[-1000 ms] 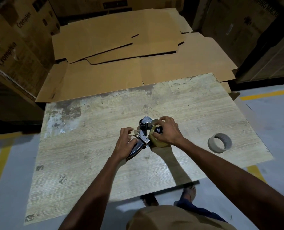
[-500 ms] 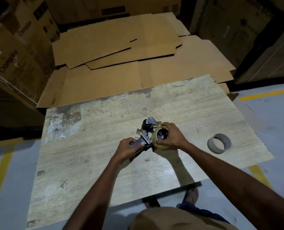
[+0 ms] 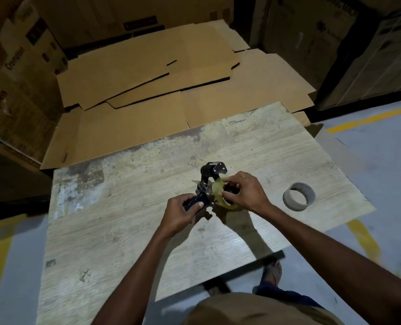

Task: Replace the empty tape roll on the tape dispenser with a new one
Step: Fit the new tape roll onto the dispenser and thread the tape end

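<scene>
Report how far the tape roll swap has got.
Done: the empty cardboard core is off and stands alone on the table, to the right. In hand: the left hand grips the tape dispenser by its handle, while the right hand holds the new tape roll against the dispenser's side. Left: whether the roll is fully seated cannot be told, and threading the tape to the front roller looks undone.

Worn table (image 3: 129, 231), empty core (image 3: 298, 199) on it

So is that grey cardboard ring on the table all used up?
Empty. The grey cardboard ring is a bare core on the wooden table, with no tape wound around it.
</scene>
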`<control>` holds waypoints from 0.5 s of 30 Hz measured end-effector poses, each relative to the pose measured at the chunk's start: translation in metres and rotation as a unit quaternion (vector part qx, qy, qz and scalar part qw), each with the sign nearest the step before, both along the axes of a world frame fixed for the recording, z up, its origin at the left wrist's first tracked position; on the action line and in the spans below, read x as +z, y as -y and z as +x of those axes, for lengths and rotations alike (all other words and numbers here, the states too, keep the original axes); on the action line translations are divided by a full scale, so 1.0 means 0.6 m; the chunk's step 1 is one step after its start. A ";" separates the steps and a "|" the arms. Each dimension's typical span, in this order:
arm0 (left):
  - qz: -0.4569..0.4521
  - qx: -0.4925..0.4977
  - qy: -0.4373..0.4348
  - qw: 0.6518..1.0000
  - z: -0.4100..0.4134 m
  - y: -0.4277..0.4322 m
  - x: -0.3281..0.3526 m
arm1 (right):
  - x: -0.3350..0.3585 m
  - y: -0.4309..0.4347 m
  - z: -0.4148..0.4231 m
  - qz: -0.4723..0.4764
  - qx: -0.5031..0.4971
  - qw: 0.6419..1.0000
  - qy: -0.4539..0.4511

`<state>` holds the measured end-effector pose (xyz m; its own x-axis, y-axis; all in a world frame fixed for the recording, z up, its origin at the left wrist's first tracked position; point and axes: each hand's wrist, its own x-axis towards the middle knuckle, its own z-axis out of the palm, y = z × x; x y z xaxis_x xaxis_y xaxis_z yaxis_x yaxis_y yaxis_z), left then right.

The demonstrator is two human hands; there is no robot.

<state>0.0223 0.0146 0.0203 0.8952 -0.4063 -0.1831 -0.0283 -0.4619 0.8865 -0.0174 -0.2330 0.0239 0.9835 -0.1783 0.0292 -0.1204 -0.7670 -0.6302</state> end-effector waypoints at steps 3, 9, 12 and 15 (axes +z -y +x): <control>0.009 0.000 0.047 0.999 -0.007 0.010 0.004 | 0.010 -0.001 0.002 -0.009 -0.008 1.000 0.002; 0.037 -0.005 0.131 0.991 -0.021 0.028 0.004 | 0.015 -0.007 0.006 -0.044 -0.041 0.998 0.018; 0.044 -0.001 0.153 0.987 -0.026 0.036 0.004 | 0.019 -0.008 0.009 -0.062 -0.053 0.996 0.024; 0.047 0.006 0.167 0.985 -0.028 0.042 0.002 | 0.022 -0.008 0.008 -0.097 -0.045 0.993 0.057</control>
